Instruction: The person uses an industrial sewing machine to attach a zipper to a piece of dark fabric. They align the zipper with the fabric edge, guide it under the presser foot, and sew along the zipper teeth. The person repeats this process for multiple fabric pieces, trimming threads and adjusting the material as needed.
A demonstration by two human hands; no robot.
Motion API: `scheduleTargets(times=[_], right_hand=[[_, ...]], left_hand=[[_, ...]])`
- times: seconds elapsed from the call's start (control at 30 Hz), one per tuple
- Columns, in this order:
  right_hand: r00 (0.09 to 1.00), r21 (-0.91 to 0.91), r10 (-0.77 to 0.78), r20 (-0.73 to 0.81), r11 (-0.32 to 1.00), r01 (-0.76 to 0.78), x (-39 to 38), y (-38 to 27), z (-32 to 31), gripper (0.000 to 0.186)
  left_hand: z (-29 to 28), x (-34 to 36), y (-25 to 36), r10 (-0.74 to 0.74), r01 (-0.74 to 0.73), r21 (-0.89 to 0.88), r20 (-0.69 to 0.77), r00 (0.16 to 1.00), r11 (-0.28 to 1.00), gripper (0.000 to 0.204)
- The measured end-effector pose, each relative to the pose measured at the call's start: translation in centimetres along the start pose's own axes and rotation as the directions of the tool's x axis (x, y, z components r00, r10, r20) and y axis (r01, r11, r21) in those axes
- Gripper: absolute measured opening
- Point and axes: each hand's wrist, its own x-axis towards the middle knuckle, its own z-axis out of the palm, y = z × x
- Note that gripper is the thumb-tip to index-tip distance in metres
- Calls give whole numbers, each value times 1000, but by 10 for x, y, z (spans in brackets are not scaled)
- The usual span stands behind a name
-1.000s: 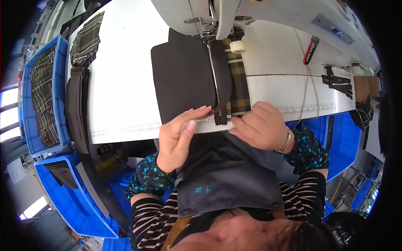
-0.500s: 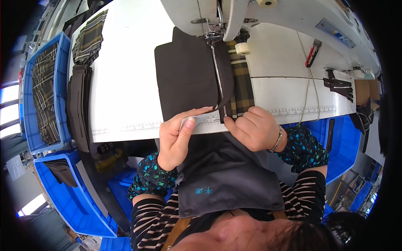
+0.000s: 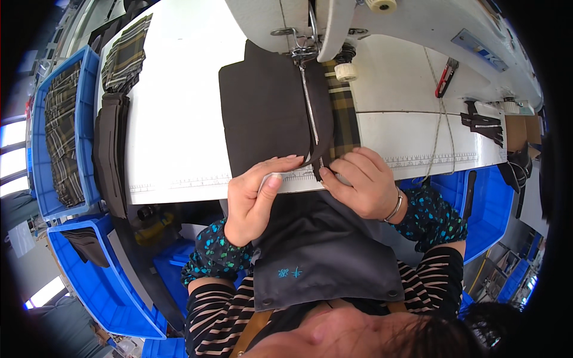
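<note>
A dark brown fabric panel (image 3: 265,110) lies under the presser foot of the sewing machine (image 3: 305,52). Along its right side runs a metal-toothed zipper (image 3: 309,104), with a strip of plaid fabric (image 3: 341,116) beneath and to the right. My left hand (image 3: 253,200) is closed on the panel's near edge, its thumb below and fingers lying on top; a small pale edge shows by the thumb. With bent fingers, my right hand (image 3: 365,188) pinches the zipper's near end, its other fingers resting over the plaid. What lies under those fingers is hidden.
Stacked plaid pieces (image 3: 125,56) and dark pieces (image 3: 110,149) line the table's left edge, beside a blue bin (image 3: 92,128) of plaid fabric. On the right lie a red cutter (image 3: 446,77), a cord (image 3: 441,119) and short zippers (image 3: 482,122). A ruler strip (image 3: 179,188) edges the table.
My right hand has slid slightly forward, its fingers now reaching over the near edge of the plaid. The left hand and the panel have barely moved.
</note>
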Motion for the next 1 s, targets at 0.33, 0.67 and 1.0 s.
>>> scheduleTargets(times=[0.33,0.67,1.0], right_hand=[[998,10,1,-62,1000,0,-32,-12,20,7],[988,-35,-73,-136,997,69,-37,-7,26,5],[986,-55,-87,-143,995,80,-35,-6,25,5]], left_hand=[[24,-14,9,213,-294,753,206,955,589,54],[26,-13,8,240,-312,786,213,947,534,54],[26,-14,9,237,-316,795,222,946,518,50]])
